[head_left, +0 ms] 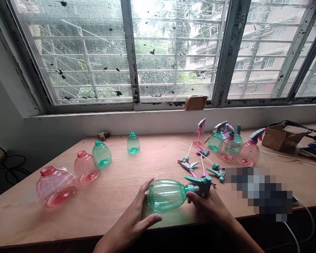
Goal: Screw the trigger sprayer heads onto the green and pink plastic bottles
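Observation:
A green spray bottle [167, 196] lies sideways in front of me, its grey and teal trigger head [204, 184] pointing right. My right hand [213, 207] grips it at the neck and head, thumb on the collar. Around the bottle's base, my left hand [131, 218] is open, thumb and fingers spread; whether it touches the plastic I cannot tell. Just beyond are loose trigger heads with tubes, among them a teal one [218, 172] and a grey and teal one [187, 163].
On the wooden table [116, 203], headless bottles stand left: pink [59, 189], pink [86, 168], green [101, 154], green [133, 144]. Several bottles with heads, including a pink one [249, 153], stand back right near a cardboard box [275, 140]. A blurred patch and white cable [292, 232] lie right.

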Demonstrator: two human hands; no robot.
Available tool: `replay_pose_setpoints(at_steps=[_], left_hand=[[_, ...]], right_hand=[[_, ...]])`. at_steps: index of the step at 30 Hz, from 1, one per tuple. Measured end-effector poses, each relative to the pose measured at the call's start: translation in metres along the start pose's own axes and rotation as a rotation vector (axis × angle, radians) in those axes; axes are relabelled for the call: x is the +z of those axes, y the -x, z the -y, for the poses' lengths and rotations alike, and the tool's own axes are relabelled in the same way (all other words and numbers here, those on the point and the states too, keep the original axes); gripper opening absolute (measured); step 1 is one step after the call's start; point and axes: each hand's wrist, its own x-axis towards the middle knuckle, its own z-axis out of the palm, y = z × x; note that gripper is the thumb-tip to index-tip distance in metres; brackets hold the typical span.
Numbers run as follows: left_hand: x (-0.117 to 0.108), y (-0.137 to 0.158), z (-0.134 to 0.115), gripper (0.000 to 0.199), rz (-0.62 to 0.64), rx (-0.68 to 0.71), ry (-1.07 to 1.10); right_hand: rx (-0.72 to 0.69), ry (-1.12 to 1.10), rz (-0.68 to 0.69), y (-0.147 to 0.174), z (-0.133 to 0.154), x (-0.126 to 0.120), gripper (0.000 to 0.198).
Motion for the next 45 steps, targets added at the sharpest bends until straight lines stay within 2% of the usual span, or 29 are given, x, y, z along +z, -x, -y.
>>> replay_pose_setpoints(at_steps=[8,13,18,23,29,36,40,45], left_hand=[[0.0,0.0,-0.01,0.062,-0.037,-0.074,0.012],[0.0,0.002,-0.004,0.069,-0.008,-0.04,-0.024],[0.001,0.001,0.0,0.084,-0.007,-0.018,-0.067],[0.0,0.0,-0.003,0.074,-0.028,-0.03,0.031],[0.001,0.001,-0.015,0.063,-0.073,-0.12,0.065],[-0.002,0.001,-0.007,0.063,0.01,-0.048,0.094],[-0.002,0.002,-0.003,0.067,-0.001,0.018,0.099],[0.0,0.0,-0.007,0.069,-0.01,-0.012,0.058]], right_hand=[[0.003,0.059,-0.013,0.0,0.001,-0.001,0.031],[0.0,0.037,-0.019,0.0,0.002,-0.001,0.031],[0.015,0.035,0.002,-0.001,0.001,-0.001,0.032],[0.007,0.037,0.002,-0.001,0.001,0.001,0.031],[0.002,0.027,-0.015,-0.001,0.002,0.001,0.031],[-0.014,0.064,-0.011,0.0,0.004,-0.002,0.031],[-0.018,0.054,-0.021,0.001,0.004,0.0,0.032],[-0.002,0.046,-0.012,0.001,0.003,0.0,0.035]])
